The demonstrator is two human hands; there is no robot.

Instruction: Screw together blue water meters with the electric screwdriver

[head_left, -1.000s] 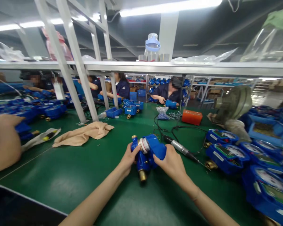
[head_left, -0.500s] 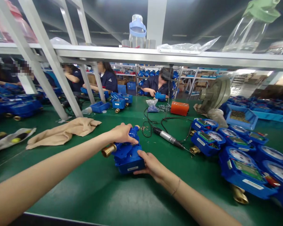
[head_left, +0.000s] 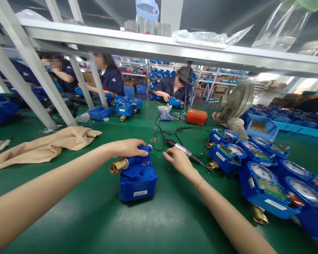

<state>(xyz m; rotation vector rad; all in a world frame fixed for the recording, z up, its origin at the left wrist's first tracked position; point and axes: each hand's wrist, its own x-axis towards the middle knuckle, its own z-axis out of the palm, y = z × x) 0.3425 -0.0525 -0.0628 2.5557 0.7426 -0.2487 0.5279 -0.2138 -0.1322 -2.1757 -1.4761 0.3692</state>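
Note:
A blue meter with a brass fitting on its left stands on the green table in front of me, its white label facing me. My left hand is wrapped over its upper part. To the right of the meter my right hand is off it, fingers apart and slightly curled, with nothing visible in them. Just behind that hand lies an electric screwdriver with a black cable. Small screws are scattered on the table beyond the meter.
Several open blue meters stand at the right. A beige cloth lies at the left. Farther back are an orange block, a blower and a blue bin. A shelf crosses above; people sit beyond.
My right hand has let go of the meter and moved up and right, close to the screwdriver. The meter now sits more upright, with my left hand still on it. The view has shifted.

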